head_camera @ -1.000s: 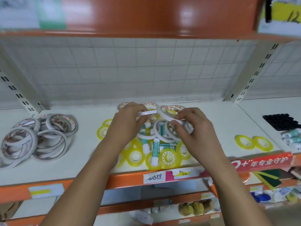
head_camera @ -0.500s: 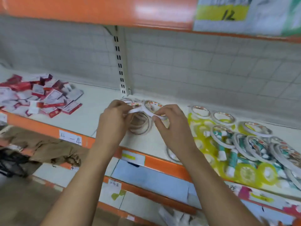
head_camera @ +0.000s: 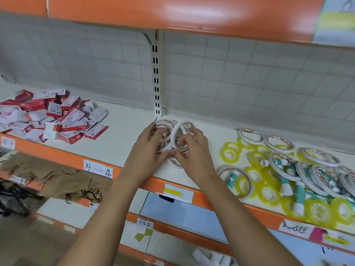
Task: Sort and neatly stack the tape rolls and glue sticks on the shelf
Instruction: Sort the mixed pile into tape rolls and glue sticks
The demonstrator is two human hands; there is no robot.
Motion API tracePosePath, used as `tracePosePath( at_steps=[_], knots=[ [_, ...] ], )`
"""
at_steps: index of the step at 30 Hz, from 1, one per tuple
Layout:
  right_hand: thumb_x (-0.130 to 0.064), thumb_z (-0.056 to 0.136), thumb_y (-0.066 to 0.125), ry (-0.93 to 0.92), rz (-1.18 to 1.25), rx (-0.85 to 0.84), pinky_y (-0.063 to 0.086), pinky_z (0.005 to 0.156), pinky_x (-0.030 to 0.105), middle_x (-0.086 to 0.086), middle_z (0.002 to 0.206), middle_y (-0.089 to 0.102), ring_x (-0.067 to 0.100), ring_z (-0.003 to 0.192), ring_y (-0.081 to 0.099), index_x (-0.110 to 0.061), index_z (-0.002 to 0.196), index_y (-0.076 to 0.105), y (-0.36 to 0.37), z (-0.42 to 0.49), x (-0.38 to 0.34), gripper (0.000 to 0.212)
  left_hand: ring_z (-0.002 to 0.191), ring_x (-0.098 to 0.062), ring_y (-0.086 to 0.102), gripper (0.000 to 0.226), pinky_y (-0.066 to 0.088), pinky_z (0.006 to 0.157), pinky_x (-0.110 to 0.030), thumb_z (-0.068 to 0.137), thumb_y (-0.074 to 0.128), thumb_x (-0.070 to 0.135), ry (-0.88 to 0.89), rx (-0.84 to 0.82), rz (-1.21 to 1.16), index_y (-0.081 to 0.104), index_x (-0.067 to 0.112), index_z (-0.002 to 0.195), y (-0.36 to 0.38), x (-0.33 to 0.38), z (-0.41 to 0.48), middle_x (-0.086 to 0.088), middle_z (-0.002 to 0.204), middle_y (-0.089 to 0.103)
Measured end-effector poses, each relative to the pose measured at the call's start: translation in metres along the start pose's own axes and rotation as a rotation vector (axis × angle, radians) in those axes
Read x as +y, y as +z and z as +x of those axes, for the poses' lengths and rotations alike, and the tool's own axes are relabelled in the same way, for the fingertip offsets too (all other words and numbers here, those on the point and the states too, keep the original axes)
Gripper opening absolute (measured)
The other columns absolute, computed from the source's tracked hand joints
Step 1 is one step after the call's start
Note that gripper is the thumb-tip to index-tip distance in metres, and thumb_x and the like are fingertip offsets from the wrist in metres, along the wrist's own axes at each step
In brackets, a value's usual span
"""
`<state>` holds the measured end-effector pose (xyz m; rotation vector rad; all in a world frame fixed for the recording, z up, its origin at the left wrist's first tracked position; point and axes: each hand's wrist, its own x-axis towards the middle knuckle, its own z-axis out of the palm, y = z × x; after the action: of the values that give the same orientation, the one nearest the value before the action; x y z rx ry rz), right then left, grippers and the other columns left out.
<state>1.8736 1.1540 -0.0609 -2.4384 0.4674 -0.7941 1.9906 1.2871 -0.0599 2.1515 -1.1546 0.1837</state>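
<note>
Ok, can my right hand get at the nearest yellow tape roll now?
Probably not yet: the right hand is pinching a white tape roll. The shelf between it and the yellow tape roll looks bare, so once it lets go, likely yes.

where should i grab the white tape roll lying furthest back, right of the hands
Take the white tape roll by its outer rim, thumb and fingers on opposite edges, coming from above and the front. It lies flat, thin and wide, close to the back wall.
</note>
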Motion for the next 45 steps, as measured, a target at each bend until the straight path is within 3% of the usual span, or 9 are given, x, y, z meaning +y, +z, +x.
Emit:
tracePosePath(
  at_steps=[10,14,18,20,22,24,36,41,45],
  knots=[
    [-0.012,0.093,0.056,0.087,-0.074,0.026,0.037,0.101,0.033,0.014,0.14,0.046,0.033,0.129,0.044,-0.007,0.114,0.059,0.004,0.036,0.001,0.022,0.139,-0.024,0.029,0.087,0.039,0.104,-0.051,0.064,0.042,0.069,-0.091,-0.165,0.051,0.03,0.042,0.146,0.0,0.003,0.036,0.009,0.153,0.028],
    [-0.015,0.096,0.049,0.172,-0.13,-0.06,0.029,0.067,0.031,0.017,0.101,0.063,0.034,0.096,0.057,-0.006,0.114,0.052,0.007,0.035,0.002,0.021,0.13,-0.024,0.038,0.078,0.045,0.098,-0.048,0.066,0.05,0.065,-0.097,-0.198,0.089,0.035,0.044,0.14,-0.005,0.005,0.037,0.009,0.14,0.04],
    [-0.018,0.095,0.048,0.146,-0.21,-0.017,0.027,0.061,0.032,0.014,0.09,0.066,0.035,0.082,0.059,-0.008,0.117,0.05,0.003,0.023,-0.001,0.024,0.132,-0.025,0.034,0.078,0.045,0.098,-0.049,0.069,0.045,0.066,-0.042,-0.164,0.116,0.035,0.039,0.141,0.0,0.005,0.02,0.004,0.143,0.037],
    [-0.017,0.097,0.045,0.127,-0.149,-0.017,0.037,0.066,0.033,0.013,0.105,0.067,0.033,0.095,0.061,-0.011,0.13,0.047,0.007,0.022,0.0,0.033,0.135,-0.027,0.032,0.077,0.045,0.097,-0.05,0.076,0.04,0.069,-0.047,-0.108,0.186,0.03,0.038,0.145,0.011,0.004,0.018,0.002,0.153,0.027],
    [-0.017,0.098,0.04,0.076,-0.082,-0.051,0.043,0.097,0.036,0.014,0.133,0.058,0.031,0.12,0.053,-0.011,0.147,0.037,0.012,0.023,0.004,0.049,0.136,-0.032,0.033,0.075,0.043,0.096,-0.053,0.082,0.038,0.068,-0.053,-0.068,0.291,0.026,0.038,0.149,0.021,0.003,0.021,-0.002,0.158,0.022],
    [-0.028,0.094,0.026,0.009,-0.153,-0.111,0.024,0.118,0.043,0.013,0.149,0.043,0.03,0.137,0.038,-0.012,0.153,0.029,0.02,0.026,0.016,0.061,0.135,-0.036,0.035,0.076,0.038,0.1,-0.058,0.082,0.037,0.068,-0.064,-0.061,0.333,0.025,0.037,0.15,0.026,0.002,0.027,-0.004,0.158,0.025],
    [-0.021,0.09,0.046,0.041,-0.065,-0.039,0.032,0.114,0.046,0.004,0.151,0.04,0.027,0.139,0.037,-0.018,0.148,0.039,0.012,0.026,0.031,0.058,0.15,-0.029,-0.009,0.099,0.008,0.118,-0.055,0.075,0.044,0.074,-0.058,-0.25,0.194,-0.001,0.037,0.155,0.004,0.009,0.034,0.004,0.163,-0.004],
    [-0.024,0.091,0.055,0.058,-0.083,0.02,0.048,0.093,0.04,0.002,0.12,0.06,0.025,0.108,0.059,-0.018,0.12,0.062,-0.028,-0.002,0.021,0.03,0.147,-0.03,0.019,0.08,0.027,0.113,-0.051,0.085,0.05,0.054,0.058,-0.094,0.175,0.024,0.023,0.153,-0.003,0.041,0.033,-0.006,0.159,0.024],
    [-0.028,0.091,0.056,0.126,-0.086,0.026,0.053,0.07,0.038,-0.011,0.086,0.068,0.011,0.08,0.065,-0.026,0.092,0.065,-0.08,-0.038,0.022,0.01,0.109,-0.026,0.06,0.044,0.052,0.084,-0.041,0.088,0.047,0.04,0.282,0.003,0.069,0.062,0.016,0.122,0.011,0.087,0.023,-0.002,0.123,0.061]
  ],
)
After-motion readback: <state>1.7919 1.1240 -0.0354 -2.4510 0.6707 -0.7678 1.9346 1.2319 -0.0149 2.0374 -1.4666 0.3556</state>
